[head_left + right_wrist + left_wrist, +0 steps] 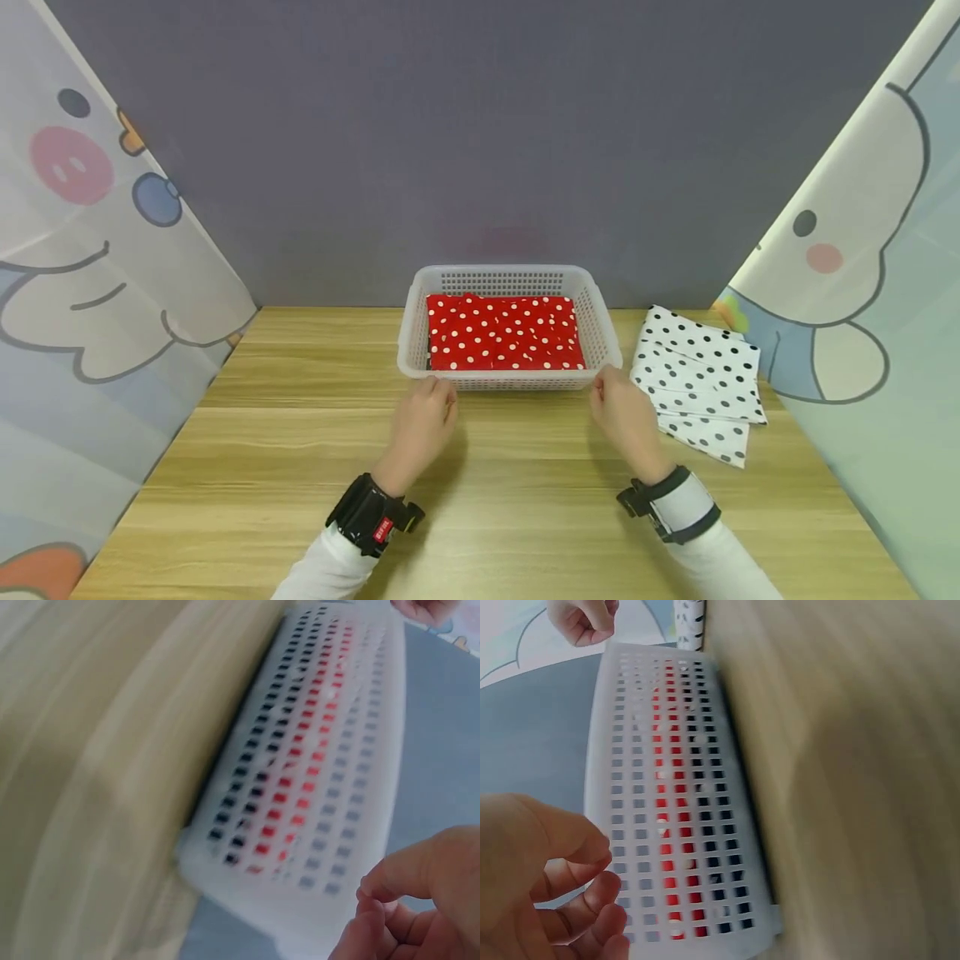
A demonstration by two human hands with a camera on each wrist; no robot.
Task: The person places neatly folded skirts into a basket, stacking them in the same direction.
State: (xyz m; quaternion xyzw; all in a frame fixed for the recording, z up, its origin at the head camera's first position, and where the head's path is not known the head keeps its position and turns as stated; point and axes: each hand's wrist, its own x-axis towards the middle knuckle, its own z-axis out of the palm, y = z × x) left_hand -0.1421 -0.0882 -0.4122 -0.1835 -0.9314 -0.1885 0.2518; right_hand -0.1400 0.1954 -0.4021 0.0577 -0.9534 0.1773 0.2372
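Observation:
A white perforated plastic basket [510, 377] stands at the back of the table. Inside lies red cloth with white dots [502, 333]; something dark shows beneath it through the holes. My left hand [427, 412] pinches the near left corner of the rim, its thumb and curled fingers [600, 892] at the edge in the left wrist view. At the near right corner, my right hand [626, 412] pinches the rim between thumb and fingers [397, 877]. White cloths with black dots [701, 375] lie just right of the right hand.
The wooden table [510, 500] stretches in front of the basket. A grey panel [480, 150] rises behind it. Cartoon-printed sheets [97, 250] stand along both sides. Each wrist wears a strap with a camera [375, 512].

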